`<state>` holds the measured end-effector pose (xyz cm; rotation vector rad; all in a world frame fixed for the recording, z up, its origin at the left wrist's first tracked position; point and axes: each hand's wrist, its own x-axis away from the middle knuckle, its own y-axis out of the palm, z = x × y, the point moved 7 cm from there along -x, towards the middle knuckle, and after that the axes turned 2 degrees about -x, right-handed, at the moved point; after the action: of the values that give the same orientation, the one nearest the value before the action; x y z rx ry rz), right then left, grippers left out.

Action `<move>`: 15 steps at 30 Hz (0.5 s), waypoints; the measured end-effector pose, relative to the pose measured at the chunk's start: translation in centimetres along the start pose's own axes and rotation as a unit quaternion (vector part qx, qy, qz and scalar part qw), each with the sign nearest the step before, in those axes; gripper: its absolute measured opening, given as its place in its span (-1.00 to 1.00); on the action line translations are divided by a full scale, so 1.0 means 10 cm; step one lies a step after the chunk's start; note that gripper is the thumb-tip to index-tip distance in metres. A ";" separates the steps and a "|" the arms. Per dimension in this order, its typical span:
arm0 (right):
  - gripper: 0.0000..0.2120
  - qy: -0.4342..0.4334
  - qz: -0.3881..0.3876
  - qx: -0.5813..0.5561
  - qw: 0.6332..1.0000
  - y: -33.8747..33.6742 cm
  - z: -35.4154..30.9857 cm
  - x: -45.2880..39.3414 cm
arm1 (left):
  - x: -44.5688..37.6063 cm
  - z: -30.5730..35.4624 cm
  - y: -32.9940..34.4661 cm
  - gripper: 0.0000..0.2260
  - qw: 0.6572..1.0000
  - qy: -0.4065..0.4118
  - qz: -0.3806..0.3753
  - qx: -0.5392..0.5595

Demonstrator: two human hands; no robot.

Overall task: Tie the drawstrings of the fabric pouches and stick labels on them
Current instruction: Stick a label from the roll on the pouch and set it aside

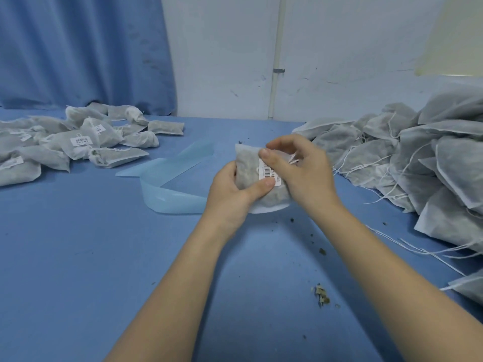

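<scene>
On the blue tabletop (78, 257), a big heap of untied pouches (431, 158) with loose strings lies to the right, still to do; a smaller pile of labelled pouches (78, 145) lies left, apparently finished. Mid-table, the left hand (232, 189) grips a filled pouch (248, 165), thumb on its barcode label (269, 173), while the right hand (300, 165) pinches it by the drawstring (294, 159).

Pouch (249, 163) matt nonwoven cloth; label (269, 172) smooth paper.
</scene>
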<state>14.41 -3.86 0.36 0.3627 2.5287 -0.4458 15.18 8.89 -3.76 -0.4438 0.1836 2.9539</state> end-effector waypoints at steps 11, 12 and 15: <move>-0.49 0.176 -0.063 -0.146 0.972 0.10 0.31 0.20 | -0.03 -0.02 -0.14 -0.94 0.985 -0.029 0.134 0.107; -0.55 0.177 -0.063 -0.183 0.965 0.13 0.30 0.21 | -0.03 -0.02 -0.15 -0.93 0.984 -0.030 0.140 0.102; -0.68 0.163 -0.046 -0.278 0.946 0.27 0.19 0.18 | -0.03 -0.03 -0.22 -0.80 0.974 -0.048 0.165 0.146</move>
<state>14.77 -1.88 -2.77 0.1044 2.8530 0.3315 15.90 11.02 -4.18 -0.2502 0.7349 3.1782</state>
